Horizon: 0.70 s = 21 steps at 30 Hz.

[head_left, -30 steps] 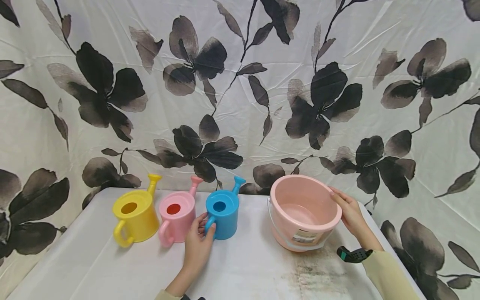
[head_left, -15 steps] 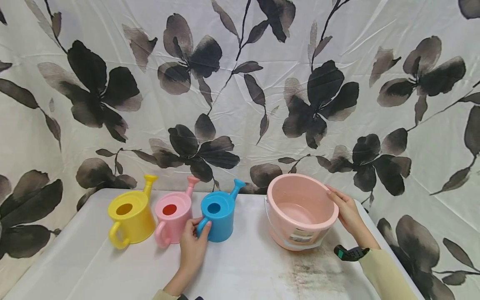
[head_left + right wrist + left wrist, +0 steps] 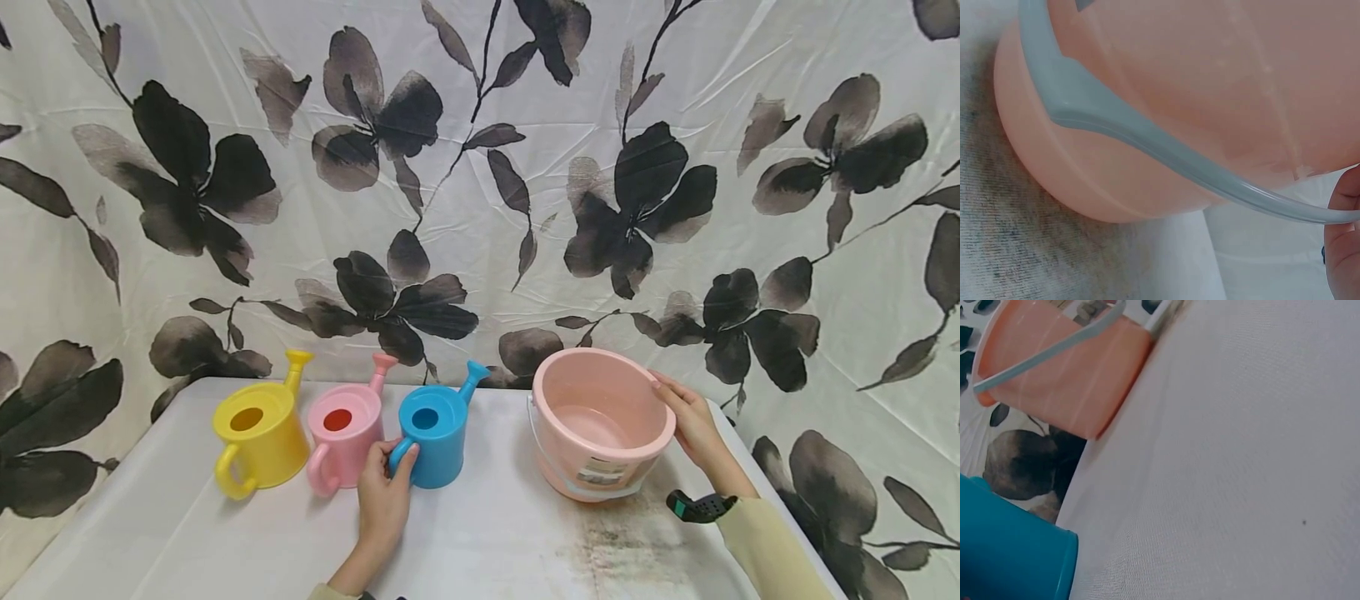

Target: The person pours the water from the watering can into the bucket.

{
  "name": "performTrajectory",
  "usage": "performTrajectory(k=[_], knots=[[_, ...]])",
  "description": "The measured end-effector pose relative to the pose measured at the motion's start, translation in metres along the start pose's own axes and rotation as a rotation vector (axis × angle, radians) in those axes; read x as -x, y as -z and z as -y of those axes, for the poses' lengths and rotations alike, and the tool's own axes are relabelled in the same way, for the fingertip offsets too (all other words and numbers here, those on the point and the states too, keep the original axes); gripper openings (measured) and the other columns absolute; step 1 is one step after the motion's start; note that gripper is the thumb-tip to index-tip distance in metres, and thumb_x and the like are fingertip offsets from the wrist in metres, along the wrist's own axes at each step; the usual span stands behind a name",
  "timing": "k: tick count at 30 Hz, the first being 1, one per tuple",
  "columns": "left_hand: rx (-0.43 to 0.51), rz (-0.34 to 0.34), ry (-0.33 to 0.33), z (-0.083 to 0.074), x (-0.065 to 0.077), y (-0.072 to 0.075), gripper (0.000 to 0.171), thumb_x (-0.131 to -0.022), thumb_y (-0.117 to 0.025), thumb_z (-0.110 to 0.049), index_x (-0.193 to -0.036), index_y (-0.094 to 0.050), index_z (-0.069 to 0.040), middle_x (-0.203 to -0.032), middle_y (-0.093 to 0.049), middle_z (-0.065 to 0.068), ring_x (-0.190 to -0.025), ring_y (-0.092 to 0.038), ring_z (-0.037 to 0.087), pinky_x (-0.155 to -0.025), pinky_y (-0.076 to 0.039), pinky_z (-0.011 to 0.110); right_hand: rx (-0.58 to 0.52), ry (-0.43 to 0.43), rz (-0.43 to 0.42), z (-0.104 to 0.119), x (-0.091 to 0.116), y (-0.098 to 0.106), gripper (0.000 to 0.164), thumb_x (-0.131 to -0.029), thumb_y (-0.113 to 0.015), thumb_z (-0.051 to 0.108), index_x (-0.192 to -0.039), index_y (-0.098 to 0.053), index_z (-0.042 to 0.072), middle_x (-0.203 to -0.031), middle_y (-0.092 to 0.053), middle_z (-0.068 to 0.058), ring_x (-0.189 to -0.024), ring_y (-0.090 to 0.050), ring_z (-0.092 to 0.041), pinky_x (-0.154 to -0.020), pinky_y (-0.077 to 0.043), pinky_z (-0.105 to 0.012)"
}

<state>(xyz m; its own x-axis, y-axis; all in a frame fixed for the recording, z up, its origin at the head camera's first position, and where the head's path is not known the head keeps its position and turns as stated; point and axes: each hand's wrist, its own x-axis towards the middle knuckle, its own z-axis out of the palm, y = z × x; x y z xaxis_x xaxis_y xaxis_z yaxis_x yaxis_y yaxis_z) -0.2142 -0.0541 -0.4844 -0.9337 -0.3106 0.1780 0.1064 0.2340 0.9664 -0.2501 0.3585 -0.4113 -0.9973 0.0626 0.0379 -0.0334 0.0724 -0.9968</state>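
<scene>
My left hand [image 3: 384, 497] grips the handle of a blue watering can [image 3: 438, 454], thumb and fingers around it. That can stands upright, its spout pointing to the back right; the left wrist view shows only part of its blue side [image 3: 1010, 547]. To its left are a pink watering can [image 3: 360, 446] and a yellow watering can [image 3: 273, 442], upright in a row. On the right, my right hand [image 3: 697, 425] holds the rim of a pink bucket [image 3: 573, 467], which leans a little. The bucket's grey handle [image 3: 1147, 140] hangs down against its side in the right wrist view.
A white cloth covers the table [image 3: 480, 546], with a dark stain [image 3: 615, 542] in front of the bucket. Behind the table hangs a floral curtain [image 3: 525, 208]. The table's right edge runs just past my right hand.
The blue watering can has shifted slightly left and toward me, with my left hand on its handle. My right hand and the bucket look the same; the head view has turned a little.
</scene>
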Motion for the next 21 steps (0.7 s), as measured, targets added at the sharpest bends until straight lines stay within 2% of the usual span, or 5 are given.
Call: performTrajectory(k=[3,11,18,21], knots=[[-0.013,-0.002,0.002,0.001,0.0,0.0,0.03,-0.095,-0.06,-0.026,-0.113,-0.052,-0.003,-0.114,-0.063,0.012,-0.102,-0.056,0.021,-0.096,-0.049,0.043,0.006,0.001,-0.001,0.0,0.0,0.0,0.063,-0.101,-0.048,0.028,-0.147,-0.024,-0.009,-0.103,-0.058,0.03,-0.1,-0.057,0.013,-0.082,-0.05,-0.012],[-0.021,-0.005,-0.027,-0.004,-0.001,0.001,0.032,-0.097,-0.056,-0.031,-0.111,-0.05,-0.003,-0.113,-0.062,0.012,-0.108,-0.056,0.024,-0.098,-0.047,0.046,0.022,0.013,-0.003,-0.002,-0.002,0.001,0.065,-0.101,-0.049,0.03,-0.146,-0.025,-0.01,-0.106,-0.058,0.028,-0.101,-0.057,0.013,-0.084,-0.049,-0.013],[-0.027,-0.02,-0.021,-0.007,-0.003,0.002,0.029,-0.096,-0.057,-0.03,-0.109,-0.05,-0.005,-0.108,-0.063,0.007,-0.102,-0.056,0.015,-0.094,-0.051,0.033,0.035,0.003,0.003,-0.001,-0.002,0.001,0.063,-0.101,-0.048,0.03,-0.147,-0.025,-0.008,-0.106,-0.058,0.028,-0.101,-0.056,0.013,-0.084,-0.049,-0.013],[-0.021,-0.016,-0.018,-0.01,-0.001,0.005,0.029,-0.096,-0.058,-0.03,-0.109,-0.05,-0.005,-0.109,-0.063,0.008,-0.102,-0.057,0.016,-0.095,-0.051,0.035,0.033,0.0,0.005,0.0,0.0,0.001,0.062,-0.102,-0.047,0.029,-0.147,-0.025,-0.007,-0.106,-0.057,0.028,-0.101,-0.056,0.014,-0.083,-0.049,-0.012]])
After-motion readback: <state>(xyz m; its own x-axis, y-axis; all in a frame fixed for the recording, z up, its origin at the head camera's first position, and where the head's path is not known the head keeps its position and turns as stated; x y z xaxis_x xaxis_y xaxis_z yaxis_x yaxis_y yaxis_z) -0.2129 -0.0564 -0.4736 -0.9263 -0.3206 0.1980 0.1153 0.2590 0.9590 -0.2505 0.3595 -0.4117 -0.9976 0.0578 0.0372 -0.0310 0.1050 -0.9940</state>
